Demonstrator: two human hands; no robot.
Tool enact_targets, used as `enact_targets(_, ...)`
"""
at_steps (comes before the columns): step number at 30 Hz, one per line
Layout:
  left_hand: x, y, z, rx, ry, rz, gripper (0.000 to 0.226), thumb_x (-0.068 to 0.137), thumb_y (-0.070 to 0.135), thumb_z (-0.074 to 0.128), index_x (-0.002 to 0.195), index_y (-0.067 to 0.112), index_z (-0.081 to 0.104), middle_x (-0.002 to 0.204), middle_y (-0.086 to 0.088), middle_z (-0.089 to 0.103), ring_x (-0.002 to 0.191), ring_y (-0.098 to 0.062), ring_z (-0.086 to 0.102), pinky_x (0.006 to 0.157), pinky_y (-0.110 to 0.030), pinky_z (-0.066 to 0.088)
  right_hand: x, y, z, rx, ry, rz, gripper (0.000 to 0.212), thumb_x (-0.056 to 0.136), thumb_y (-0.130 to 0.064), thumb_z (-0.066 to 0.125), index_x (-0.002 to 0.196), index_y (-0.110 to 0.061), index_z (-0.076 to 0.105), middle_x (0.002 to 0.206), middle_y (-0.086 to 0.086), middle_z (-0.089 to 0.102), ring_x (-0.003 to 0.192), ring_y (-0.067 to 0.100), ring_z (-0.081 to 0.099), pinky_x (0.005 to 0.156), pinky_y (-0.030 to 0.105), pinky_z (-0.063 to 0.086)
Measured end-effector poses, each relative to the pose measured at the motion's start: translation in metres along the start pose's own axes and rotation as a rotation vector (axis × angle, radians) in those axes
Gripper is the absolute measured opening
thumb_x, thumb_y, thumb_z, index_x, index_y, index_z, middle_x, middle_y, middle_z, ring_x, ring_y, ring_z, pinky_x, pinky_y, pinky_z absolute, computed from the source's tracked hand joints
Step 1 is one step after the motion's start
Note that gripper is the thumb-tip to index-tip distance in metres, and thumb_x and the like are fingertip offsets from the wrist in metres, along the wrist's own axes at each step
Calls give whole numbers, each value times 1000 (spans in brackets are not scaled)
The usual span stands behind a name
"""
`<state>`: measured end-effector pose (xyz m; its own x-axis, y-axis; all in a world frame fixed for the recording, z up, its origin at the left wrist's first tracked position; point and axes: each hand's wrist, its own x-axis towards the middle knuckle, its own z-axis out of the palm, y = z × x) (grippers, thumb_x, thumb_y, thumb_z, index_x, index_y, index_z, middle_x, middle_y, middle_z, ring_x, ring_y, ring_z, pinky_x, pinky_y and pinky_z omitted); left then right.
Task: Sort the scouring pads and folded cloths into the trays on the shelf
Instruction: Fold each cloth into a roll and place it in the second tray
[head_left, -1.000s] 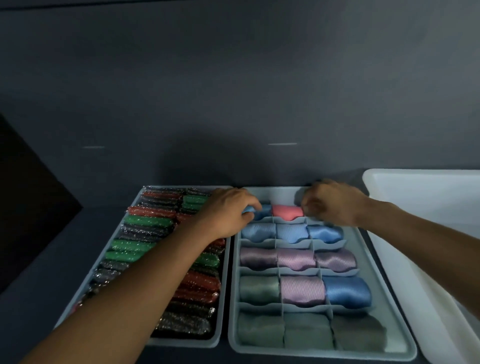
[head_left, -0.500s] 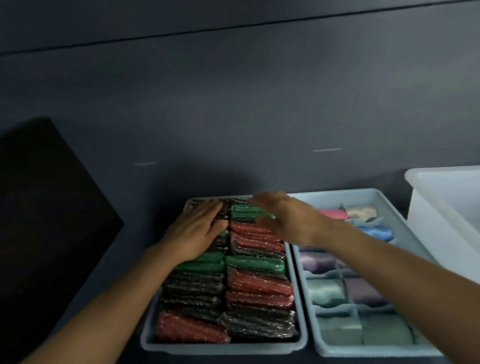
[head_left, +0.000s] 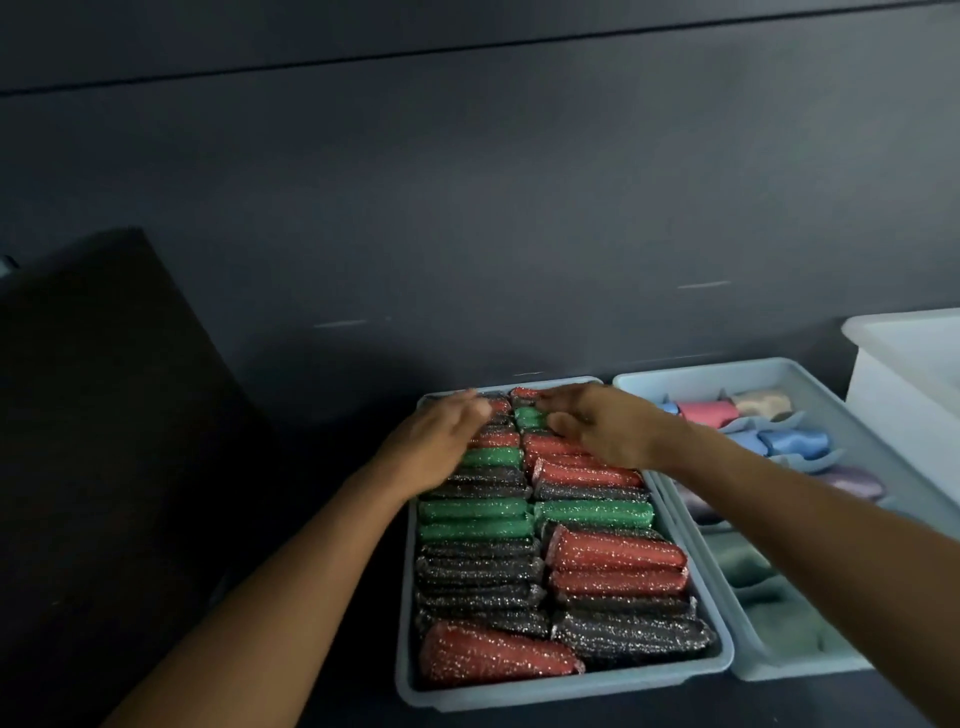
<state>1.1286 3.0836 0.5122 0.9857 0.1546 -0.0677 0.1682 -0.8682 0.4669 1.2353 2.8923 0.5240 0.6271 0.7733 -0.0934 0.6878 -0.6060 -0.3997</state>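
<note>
Here the left hand (head_left: 441, 447) and right hand (head_left: 605, 431) rest, fingers extended, on scouring pads (head_left: 613, 556) in the pad tray (head_left: 561, 693). Folded cloths (head_left: 795, 441) fill the divided tray (head_left: 727, 370) alongside.

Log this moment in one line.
left hand, right hand: over far rows | pale blue plastic tray: packed with glittery red, green, black scouring pads | divided tray, satin folded cloths: untouched

pads (head_left: 566, 519) tray (head_left: 550, 693) left of cloths (head_left: 795, 441) tray (head_left: 779, 670)

Dark grey wall (head_left: 467, 208), horizontal seam (head_left: 467, 49) near top, black panel (head_left: 104, 415) at left, dim light
</note>
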Motion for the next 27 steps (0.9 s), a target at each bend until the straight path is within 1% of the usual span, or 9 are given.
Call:
enact_targets(2,0,-11,-11,-25,176,31,35,102,29,45,121,8,65,119,-4,64,110,-19,58,100,-38,46,-3,4,6,-18,94,8,37,99,-26,47,136,-24,53,142,0,52,126,21,51,108,38,40)
enact_targets(4,3,-10,-15,75,207,46,22,98,21,55,108,11,73,108,-3,66,102,-18,61,92,-32,47,-2,4,12,-62,140,-2,34,99,-28,47,131,-24,57,137,3,56,119,23,55,105,41,43)
enact_targets(7,10,0,-18,186,155,61,20,94,23,62,109,13,71,113,-2,66,106,-17,60,93,-31,46,0,0,14,-60,137,-23,34,99,-37,42,127,-24,58,130,3,60,116,25,55,99,45,47)
enact_targets(12,20,-3,-22,277,70,61,15,90,24,68,104,20,62,111,3,60,105,-16,57,82,-26,41,-4,-1,17,-148,116,-59,46,101,-45,32,141,-27,46,143,1,48,130,26,40,108,44,35)
enact_targets(17,15,-3,-6,313,252,154,9,88,16,66,94,20,61,95,6,59,90,-12,48,80,-25,36,-7,4,24,-249,110,-93,57,99,-54,18,147,-29,36,152,1,36,139,23,30,115,37,22)
enact_targets(21,10,-3,-6,334,303,187,15,98,25,53,109,23,62,119,7,62,108,-12,53,95,-30,38,-1,2,18,-196,24,-60,49,103,-44,24,150,-31,27,160,0,20,146,21,16,118,36,12)
enact_targets(22,5,1,-5,298,282,172,26,102,29,44,121,21,59,134,4,56,123,-14,49,104,-33,35,-3,1,17,-159,4,-40,50,103,-45,22,151,-32,22,161,-3,15,148,19,11,119,37,7)
enact_targets(24,-11,10,6,245,123,152,49,105,40,25,149,19,33,161,3,22,148,-16,19,119,-36,13,-13,-1,22,-152,-39,-10,53,102,-49,17,152,-38,6,161,-10,0,148,14,-5,120,40,-4)
enact_targets(27,-29,16,27,363,-142,95,64,100,55,7,154,25,-13,159,6,-24,146,-11,-22,121,-39,-10,-19,-3,31,-253,-101,15,53,101,-50,13,150,-44,-7,159,-12,-14,146,14,-17,119,48,-10)
